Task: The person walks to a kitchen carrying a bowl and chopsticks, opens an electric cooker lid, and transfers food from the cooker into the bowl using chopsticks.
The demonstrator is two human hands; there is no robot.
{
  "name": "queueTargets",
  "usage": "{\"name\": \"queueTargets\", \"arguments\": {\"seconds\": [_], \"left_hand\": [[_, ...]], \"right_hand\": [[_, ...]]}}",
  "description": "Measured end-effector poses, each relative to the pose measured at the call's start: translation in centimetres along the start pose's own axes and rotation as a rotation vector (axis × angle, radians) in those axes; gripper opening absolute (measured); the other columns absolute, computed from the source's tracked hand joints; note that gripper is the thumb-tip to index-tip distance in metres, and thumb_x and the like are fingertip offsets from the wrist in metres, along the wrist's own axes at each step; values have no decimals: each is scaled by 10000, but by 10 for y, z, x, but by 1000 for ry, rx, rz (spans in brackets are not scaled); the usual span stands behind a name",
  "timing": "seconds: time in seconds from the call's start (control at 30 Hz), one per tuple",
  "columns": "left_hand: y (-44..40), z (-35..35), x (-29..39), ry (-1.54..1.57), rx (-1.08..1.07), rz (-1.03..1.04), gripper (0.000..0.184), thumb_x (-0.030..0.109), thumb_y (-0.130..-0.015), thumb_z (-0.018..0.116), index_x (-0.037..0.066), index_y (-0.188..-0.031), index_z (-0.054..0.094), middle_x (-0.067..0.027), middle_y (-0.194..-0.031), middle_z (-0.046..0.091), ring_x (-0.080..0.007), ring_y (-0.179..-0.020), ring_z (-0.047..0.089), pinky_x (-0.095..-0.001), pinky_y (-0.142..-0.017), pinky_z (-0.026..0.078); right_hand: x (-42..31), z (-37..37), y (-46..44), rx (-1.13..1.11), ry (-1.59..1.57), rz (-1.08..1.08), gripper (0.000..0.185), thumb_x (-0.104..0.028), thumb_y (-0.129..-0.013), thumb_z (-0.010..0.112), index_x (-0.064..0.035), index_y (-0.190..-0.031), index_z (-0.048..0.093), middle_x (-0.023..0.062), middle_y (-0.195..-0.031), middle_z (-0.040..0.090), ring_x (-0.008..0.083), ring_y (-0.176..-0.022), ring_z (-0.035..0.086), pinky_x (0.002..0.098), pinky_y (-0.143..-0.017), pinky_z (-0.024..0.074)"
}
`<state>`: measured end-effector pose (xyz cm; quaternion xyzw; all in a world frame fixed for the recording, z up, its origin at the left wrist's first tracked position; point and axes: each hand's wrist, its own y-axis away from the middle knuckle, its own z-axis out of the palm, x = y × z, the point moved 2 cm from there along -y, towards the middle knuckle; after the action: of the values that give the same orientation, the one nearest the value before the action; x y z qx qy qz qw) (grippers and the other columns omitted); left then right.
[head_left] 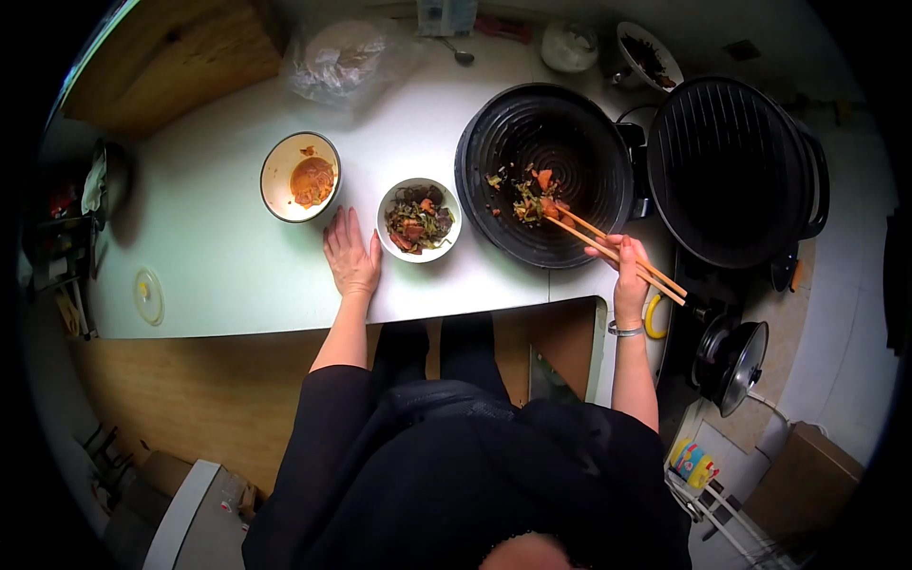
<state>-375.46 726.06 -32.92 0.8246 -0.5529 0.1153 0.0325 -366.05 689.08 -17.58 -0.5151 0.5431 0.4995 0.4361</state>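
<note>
My right hand (622,275) is closed around a pair of wooden chopsticks (655,274). Their tips touch cooked food (532,204) in the round black electric pan (494,123), towards its lower side. My left hand (351,255) lies flat on the white counter (228,275), fingers slightly spread, holding nothing. Just right of it stands a small white bowl (383,231) filled with dark greens and reddish pieces. Up and left of that hand is a larger cream bowl (271,180) with some reddish-brown food and liquid at its bottom.
The pan's black ridged lid (731,171) stands open at the right. Along the back are a plastic bag (342,59), a spoon (463,57), a glass jar (569,47) and a bowl of dark food (673,68). A clear round lid (148,296) lies at left; a lidded pot (744,369) is lower right.
</note>
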Motion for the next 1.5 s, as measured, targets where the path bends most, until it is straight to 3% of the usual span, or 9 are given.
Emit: {"name": "queueTargets", "arguments": {"seconds": [0.33, 0.43, 0.63, 0.73, 0.83, 0.9, 1.0, 1.23, 1.5], "left_hand": [[-1, 0, -1, 2, 10, 10, 609, 384, -855, 450, 77, -1356, 289, -113, -1385, 290, -291, -1252, 272, -410, -1062, 192], [0, 1, 0, 47, 9, -8, 626, 322, -822, 495, 97, -1365, 281, -103, -1392, 289, -310, -1254, 275, -420, -1055, 195], [0, 1, -1, 54, 19, 1, 631, 327, -824, 494, 98, -1370, 275, -103, -1392, 288, -305, -1254, 274, -417, -1054, 198], [0, 2, -1, 50, 14, -3, 631, 329, -827, 490, 98, -1371, 271, -103, -1394, 285, -300, -1258, 269, -414, -1055, 197], [0, 1, 0, 35, 16, -3, 633, 329, -827, 490, 97, -1372, 268, -101, -1394, 283, -296, -1261, 267, -412, -1055, 197], [0, 2, -1, 36, 20, 4, 633, 328, -826, 490, 97, -1372, 268, -101, -1394, 284, -295, -1262, 267, -412, -1056, 196], [-1, 1, -1, 35, 10, -1, 634, 326, -824, 491, 97, -1372, 268, -99, -1394, 284, -293, -1264, 265, -411, -1057, 193], [-1, 1, 0, 33, 28, 6, 635, 325, -820, 494, 99, -1370, 270, -97, -1392, 287, -292, -1264, 265, -409, -1058, 195], [-1, 1, -1, 27, 30, 17, 622, 338, -830, 477, 99, -1368, 274, -105, -1393, 287, -291, -1263, 266, -410, -1058, 193]], "right_hand": [[5, 23, -2, 53, -78, 39, 318, -243, -965, 349, 38, -936, 496, 188, -853, 615, 285, -729, 652, 341, -704, 547], [9, 16, -3, 113, -187, 69, 346, -263, -965, 334, 40, -941, 498, 206, -867, 619, 303, -734, 653, 352, -703, 549], [-7, 14, -5, 142, -289, 74, 347, -262, -954, 340, 42, -946, 509, 227, -884, 620, 332, -733, 651, 391, -728, 543], [-24, 32, 0, 66, -297, 67, 344, -263, -953, 337, 38, -954, 502, 226, -897, 619, 327, -751, 649, 401, -737, 540], [-37, 76, 9, -218, -252, 17, 343, -300, -951, 354, 17, -984, 481, 209, -891, 616, 290, -824, 642, 383, -756, 533], [-32, 103, 16, -422, -263, 6, 269, -229, -940, 414, 23, -998, 487, 177, -971, 596, 243, -831, 645, 316, -783, 505], [-33, 114, 24, -487, -241, 118, 219, -169, -928, 431, 29, -995, 497, 169, -978, 587, 236, -832, 647, 322, -790, 500], [-35, 34, 25, -64, 47, -111, 200, -130, -938, 380, 27, -961, 504, 155, -873, 611, 214, -762, 641, 310, -755, 497], [-14, -15, 32, 70, 278, -63, 228, -149, -948, 381, 38, -957, 512, 131, -885, 613, 193, -734, 645, 289, -743, 488]]}}
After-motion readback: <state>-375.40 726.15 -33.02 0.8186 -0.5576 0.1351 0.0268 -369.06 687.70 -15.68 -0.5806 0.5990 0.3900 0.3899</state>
